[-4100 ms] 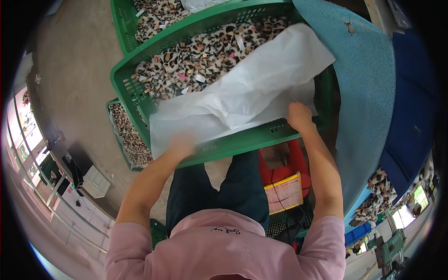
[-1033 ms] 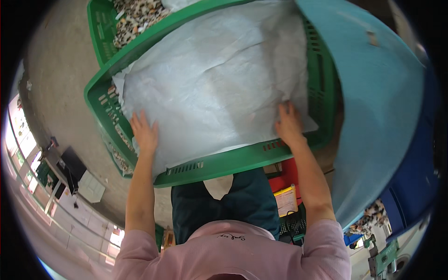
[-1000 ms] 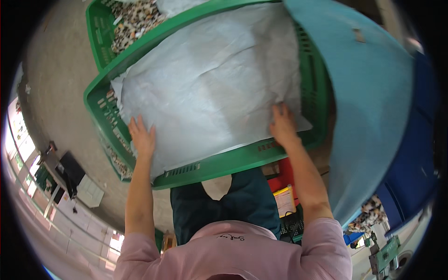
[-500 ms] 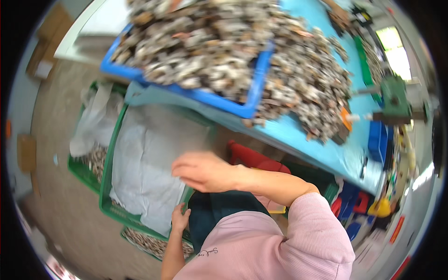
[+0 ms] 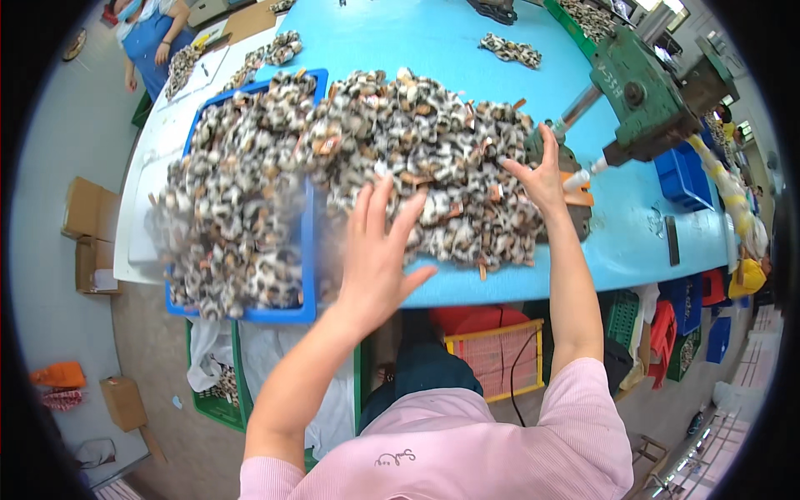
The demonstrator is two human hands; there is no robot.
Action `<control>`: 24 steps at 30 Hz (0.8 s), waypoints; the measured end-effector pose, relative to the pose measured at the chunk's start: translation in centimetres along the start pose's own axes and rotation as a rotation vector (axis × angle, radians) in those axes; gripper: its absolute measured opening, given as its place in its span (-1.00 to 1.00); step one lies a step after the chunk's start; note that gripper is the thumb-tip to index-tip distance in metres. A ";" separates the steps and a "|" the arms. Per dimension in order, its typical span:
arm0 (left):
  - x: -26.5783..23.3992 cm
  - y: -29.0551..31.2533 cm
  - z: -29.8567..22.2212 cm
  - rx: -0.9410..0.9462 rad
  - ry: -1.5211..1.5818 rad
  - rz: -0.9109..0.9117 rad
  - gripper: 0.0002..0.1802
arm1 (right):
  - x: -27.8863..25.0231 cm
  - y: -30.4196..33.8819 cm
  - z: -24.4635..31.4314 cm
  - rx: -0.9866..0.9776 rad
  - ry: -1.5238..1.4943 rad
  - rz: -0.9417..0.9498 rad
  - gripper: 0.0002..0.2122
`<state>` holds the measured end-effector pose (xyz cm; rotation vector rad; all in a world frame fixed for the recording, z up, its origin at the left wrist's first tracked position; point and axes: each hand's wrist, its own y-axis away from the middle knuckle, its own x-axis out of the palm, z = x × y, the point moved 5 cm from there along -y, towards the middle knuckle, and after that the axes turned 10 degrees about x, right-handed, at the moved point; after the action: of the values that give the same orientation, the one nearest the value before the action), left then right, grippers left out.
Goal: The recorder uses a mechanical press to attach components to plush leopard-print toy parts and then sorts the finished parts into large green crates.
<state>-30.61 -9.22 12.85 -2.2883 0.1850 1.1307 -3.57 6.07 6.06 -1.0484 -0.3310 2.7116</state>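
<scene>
Hands reach out over a big pile of small spotted pieces [image 5: 417,158] on the blue desk [image 5: 417,33]. The left hand [image 5: 379,254] is flat and wide, with all fingers spread, at the near edge of the pile. It looks a bit blurry, so I cannot tell if it touches the pieces or hangs just above them. The right hand [image 5: 540,171] is wide too, and its palm rests on the right side of the pile. Neither hand holds anything. Part of the pile sits in a blue tray [image 5: 307,250] on the left, and the rest spills onto the desk beside it. A green machine [image 5: 642,92] stands near the right hand. Under the desk is a green crate [image 5: 237,379] with white paper [image 5: 267,367] in it. Far away on the left, another person [image 5: 154,33] stands by the desk.
</scene>
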 end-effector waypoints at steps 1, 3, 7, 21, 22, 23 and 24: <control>-0.1 -3.4 1.1 0.008 -0.056 0.008 0.06 | 0.7 -2.1 -1.0 0.081 0.002 0.047 -0.03; -0.2 -9.2 4.0 -0.046 -0.210 0.011 0.15 | 2.4 -5.1 -1.2 0.162 -0.043 0.212 0.03; 3.1 -16.0 13.8 -0.266 -0.257 0.365 0.26 | 7.2 -7.4 -2.3 0.309 -0.151 0.544 0.14; 11.5 -15.8 18.6 -0.205 -0.110 0.598 -0.41 | 14.9 -6.7 1.5 0.039 0.000 0.608 -0.28; 11.4 -15.9 18.6 -0.215 -0.023 0.511 -0.44 | 15.4 -6.5 1.5 0.015 0.005 0.580 -0.38; 11.5 -16.1 18.3 -0.138 0.004 0.465 -0.46 | 15.3 -6.4 1.7 -0.017 -0.063 0.555 -0.41; 11.5 -16.3 17.9 -0.062 0.030 0.418 -0.48 | 15.1 -6.3 1.9 -0.050 -0.132 0.530 -0.44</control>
<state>-29.67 15.50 2.58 -2.3867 0.6743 1.3184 -15.06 16.01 -0.38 -1.0990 -0.1558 3.2666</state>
